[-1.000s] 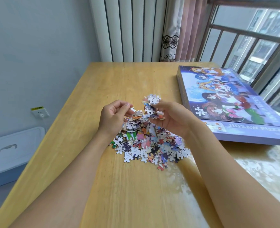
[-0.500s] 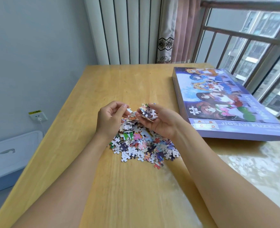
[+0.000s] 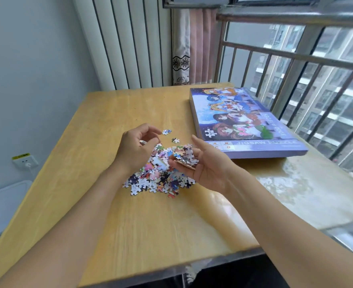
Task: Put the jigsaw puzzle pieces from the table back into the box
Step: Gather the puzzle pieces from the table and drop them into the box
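Note:
A heap of colourful jigsaw pieces (image 3: 157,180) lies in the middle of the wooden table (image 3: 130,229). Two stray pieces (image 3: 167,132) lie just beyond it. My right hand (image 3: 206,169) is turned palm up at the heap's right edge. Its cupped fingers hold a small stack of pieces (image 3: 184,154), and the thumb is lifted off them. My left hand (image 3: 137,147) hovers over the heap's left side with loosely curled fingers, thumb and forefinger apart, gripping nothing I can make out. The purple puzzle box (image 3: 244,123) lies flat at the far right with its lid on.
A railing and window (image 3: 296,80) run along the table's right side, close behind the box. A ribbed panel (image 3: 130,42) and a curtain (image 3: 192,48) stand beyond the far edge. On the left are a wall socket (image 3: 25,162) and a white bin (image 3: 1,206).
My right hand has turned palm up and sunk toward the heap with its stack of pieces. My left hand has loosened its pinch. My view has pulled back and risen.

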